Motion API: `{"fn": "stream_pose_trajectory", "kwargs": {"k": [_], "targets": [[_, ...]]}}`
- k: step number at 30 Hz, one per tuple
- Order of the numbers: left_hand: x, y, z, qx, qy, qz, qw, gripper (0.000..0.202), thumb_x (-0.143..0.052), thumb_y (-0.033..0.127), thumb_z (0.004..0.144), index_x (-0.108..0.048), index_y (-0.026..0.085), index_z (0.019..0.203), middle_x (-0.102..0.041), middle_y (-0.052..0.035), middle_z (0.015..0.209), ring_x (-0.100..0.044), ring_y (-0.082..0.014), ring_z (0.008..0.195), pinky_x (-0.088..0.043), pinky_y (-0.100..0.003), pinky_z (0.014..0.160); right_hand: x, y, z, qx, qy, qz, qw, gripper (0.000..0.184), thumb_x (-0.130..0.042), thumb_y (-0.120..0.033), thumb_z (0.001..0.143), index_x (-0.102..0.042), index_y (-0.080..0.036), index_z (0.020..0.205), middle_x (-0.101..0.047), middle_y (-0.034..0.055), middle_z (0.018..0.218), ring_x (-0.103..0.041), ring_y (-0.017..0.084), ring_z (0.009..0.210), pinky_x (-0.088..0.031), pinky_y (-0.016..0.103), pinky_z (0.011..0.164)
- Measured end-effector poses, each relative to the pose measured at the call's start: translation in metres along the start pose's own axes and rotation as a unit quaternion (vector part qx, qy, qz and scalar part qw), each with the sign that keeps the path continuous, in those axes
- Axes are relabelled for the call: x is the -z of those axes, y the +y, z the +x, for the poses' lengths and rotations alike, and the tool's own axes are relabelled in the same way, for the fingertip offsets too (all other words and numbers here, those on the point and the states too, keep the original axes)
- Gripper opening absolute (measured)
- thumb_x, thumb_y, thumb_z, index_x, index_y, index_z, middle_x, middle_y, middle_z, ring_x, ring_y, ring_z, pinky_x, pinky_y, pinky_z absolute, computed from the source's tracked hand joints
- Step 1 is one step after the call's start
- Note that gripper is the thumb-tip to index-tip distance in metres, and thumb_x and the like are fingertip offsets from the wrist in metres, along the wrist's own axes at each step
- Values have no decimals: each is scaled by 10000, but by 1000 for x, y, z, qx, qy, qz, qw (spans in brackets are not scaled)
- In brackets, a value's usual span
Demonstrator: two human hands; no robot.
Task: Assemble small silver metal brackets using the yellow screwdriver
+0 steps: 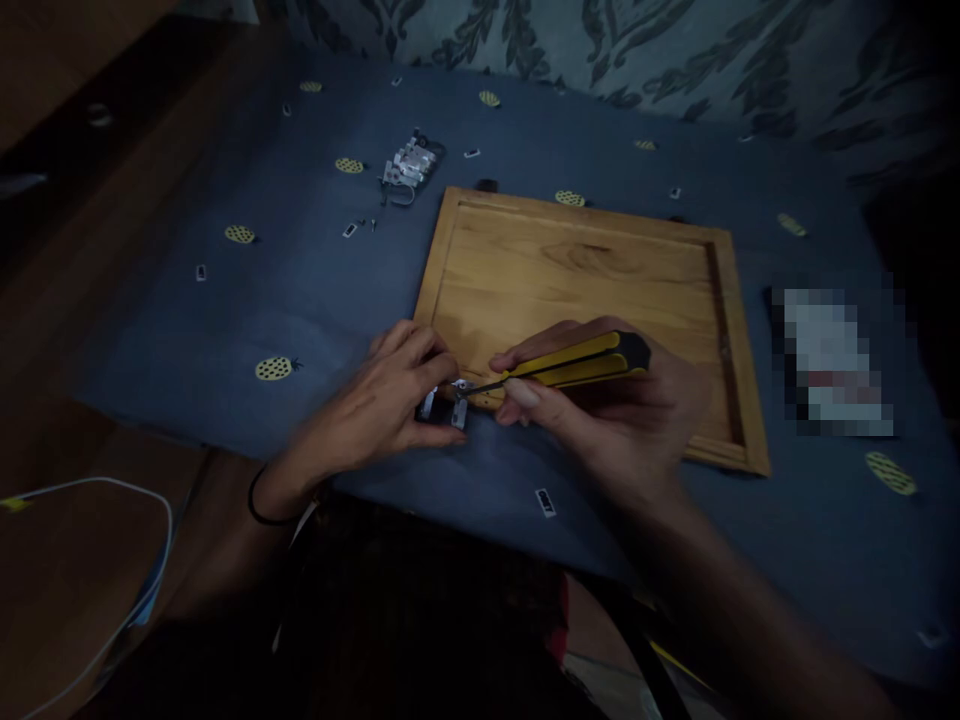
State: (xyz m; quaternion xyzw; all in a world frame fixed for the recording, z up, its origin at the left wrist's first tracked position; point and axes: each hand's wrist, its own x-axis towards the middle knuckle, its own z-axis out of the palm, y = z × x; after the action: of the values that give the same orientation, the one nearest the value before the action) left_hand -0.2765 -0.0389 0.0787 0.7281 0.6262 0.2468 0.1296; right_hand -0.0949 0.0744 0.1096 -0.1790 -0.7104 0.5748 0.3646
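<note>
My right hand (pixel 600 410) is closed around a screwdriver (pixel 577 362) with a yellow and black handle, its tip pointing left at a small metal part (pixel 459 398). My left hand (pixel 382 405) pinches that small metal part at the near left corner of a wooden tray (pixel 720 300). A black band circles my left wrist. Both hands hover just above a dark blue cloth (pixel 315 290) printed with yellow pineapples.
A cluster of small white and metal parts (pixel 409 168) lies on the cloth beyond the tray, with tiny loose pieces near it. A blurred white object (pixel 832 360) sits right of the tray. A white cable (pixel 112 490) curves over the wooden floor at left.
</note>
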Motion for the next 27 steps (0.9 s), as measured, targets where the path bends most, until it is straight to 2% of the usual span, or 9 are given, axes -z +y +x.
{"fn": "stream_pose_trajectory", "kwargs": {"k": [4,16,27], "targets": [[0,0,0,1,2,3,1000,460,-860,498,847,-677,178,1123,-636,-86,1127,-548,-292,1099,-486,-450,990,0,1,-1,3,-8,1,1000,200,-920,-310,796,-732,-261,843,-760,-34,794,-718,132,560,-620,267,519],[-1,-1,0,-9,5,10,1000,472,-864,488,845,-690,149,1124,-642,-105,1134,-553,-298,1095,-495,-463,985,7,2,-2,-5,-31,-48,998,164,-865,-397,855,-779,-261,889,-781,-14,849,-753,153,652,-644,282,598],[-2,-2,0,-12,13,3,1000,493,-857,528,838,-690,155,1113,-644,-110,1144,-549,-306,1108,-488,-476,995,8,-3,-1,-17,-44,-42,998,128,-874,-377,847,-802,-280,891,-787,-14,889,-756,160,684,-646,290,620]]}}
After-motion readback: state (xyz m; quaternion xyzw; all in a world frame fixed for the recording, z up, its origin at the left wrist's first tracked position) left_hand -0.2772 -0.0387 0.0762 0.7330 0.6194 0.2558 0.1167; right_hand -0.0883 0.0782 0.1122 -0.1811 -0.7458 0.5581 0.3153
